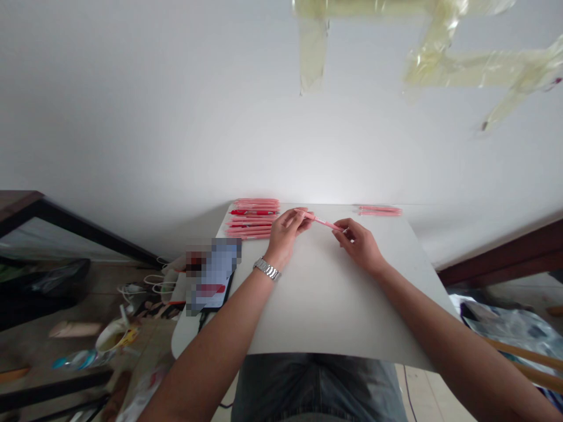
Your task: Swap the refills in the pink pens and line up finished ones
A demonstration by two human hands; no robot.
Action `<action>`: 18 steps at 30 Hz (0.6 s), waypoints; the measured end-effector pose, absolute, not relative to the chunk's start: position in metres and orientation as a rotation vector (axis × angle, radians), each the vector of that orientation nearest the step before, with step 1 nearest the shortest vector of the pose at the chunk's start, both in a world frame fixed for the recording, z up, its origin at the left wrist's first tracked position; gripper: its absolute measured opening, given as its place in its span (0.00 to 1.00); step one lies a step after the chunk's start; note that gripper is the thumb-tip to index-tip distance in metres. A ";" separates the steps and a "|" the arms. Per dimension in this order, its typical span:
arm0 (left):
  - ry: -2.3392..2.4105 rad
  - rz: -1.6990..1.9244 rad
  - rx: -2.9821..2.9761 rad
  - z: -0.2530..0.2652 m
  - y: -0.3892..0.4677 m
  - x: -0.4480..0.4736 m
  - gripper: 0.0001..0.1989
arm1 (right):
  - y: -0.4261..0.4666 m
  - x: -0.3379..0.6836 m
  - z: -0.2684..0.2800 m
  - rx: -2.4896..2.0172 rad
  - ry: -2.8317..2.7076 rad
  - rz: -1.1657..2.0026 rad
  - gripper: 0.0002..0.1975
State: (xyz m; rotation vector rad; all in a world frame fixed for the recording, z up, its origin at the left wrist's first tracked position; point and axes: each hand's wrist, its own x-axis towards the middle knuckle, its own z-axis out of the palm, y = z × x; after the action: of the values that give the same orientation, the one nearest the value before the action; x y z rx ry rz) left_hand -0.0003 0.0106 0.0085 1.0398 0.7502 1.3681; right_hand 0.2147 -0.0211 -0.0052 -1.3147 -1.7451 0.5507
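Observation:
A pink pen (323, 221) is held level between my two hands, just above the white table (334, 293). My left hand (288, 228), with a metal watch on its wrist, is closed on the pen's left end. On the right end, the fingertips of my right hand (355, 237) pinch it. Left of my left hand lies a stack of pink pens (250, 228), with a few red ones such as a red pen (253, 213) among them. Farther right, near the wall, lie a couple of pink pens (380, 210) side by side.
A phone (220, 275) with a blurred screen lies at the table's left edge, a cable running from it. The white wall (220, 105) rises behind the table. On the floor at left stand a cup (112, 337) and a plastic bottle (81, 359).

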 end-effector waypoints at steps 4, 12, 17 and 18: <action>0.740 1.364 1.041 0.008 0.011 0.000 0.18 | -0.023 0.215 -0.003 -1.291 -1.747 0.623 0.19; 0.714 1.334 1.071 0.009 0.011 -0.001 0.19 | -0.027 0.216 0.003 -1.304 -1.805 0.610 0.22; 0.697 1.314 1.079 0.011 0.009 0.000 0.19 | -0.028 0.217 0.006 -1.316 -1.794 0.686 0.25; 0.693 1.310 1.083 0.012 0.008 0.000 0.20 | -0.028 0.217 0.006 -1.317 -1.778 0.707 0.26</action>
State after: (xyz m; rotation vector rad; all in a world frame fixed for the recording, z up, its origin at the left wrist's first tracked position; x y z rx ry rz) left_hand 0.0000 0.0085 0.0117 1.0834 0.6931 1.3099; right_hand 0.2172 -0.0282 0.0057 -1.3166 -1.7780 0.7070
